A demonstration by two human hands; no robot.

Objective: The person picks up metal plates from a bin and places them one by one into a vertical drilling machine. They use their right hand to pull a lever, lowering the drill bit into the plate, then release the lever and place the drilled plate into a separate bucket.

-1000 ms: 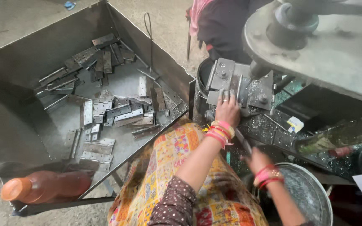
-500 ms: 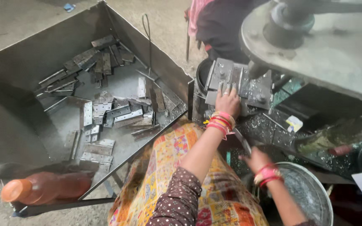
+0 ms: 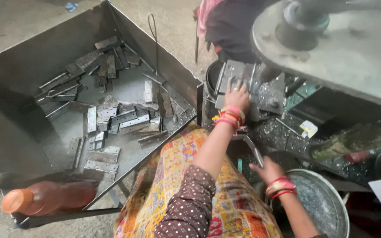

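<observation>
Grey steel everywhere: large sheet-metal bin filling the left half of the frame, with flat hinge plates scattered loose across its floor, some stacked toward the upper middle, others spread near the lower wall. Orange-capped plastic bottle lying on its side at lower left, against the bin's outer edge.

Just right of centre, left hand stretched forward, palm down, fingers spread and pressed flat on a metal plate seated in the grey press fixture; not closed around anything, only touching the plate from above. Pink and yellow bangles on that wrist.

Lower right of centre, right hand hanging loosely open with fingers half curled, holding nothing visible, just beside a thin bent metal lever and close above the rim of a round steel tub. Red and gold bangles at that wrist.

Upper right, broad round grey machine body looming over the fixture. Bottom centre, patterned yellow-orange cloth across the lap, dotted brown sleeve over the left arm. Top centre, another person's dark and pink clothing, partly cut off.
</observation>
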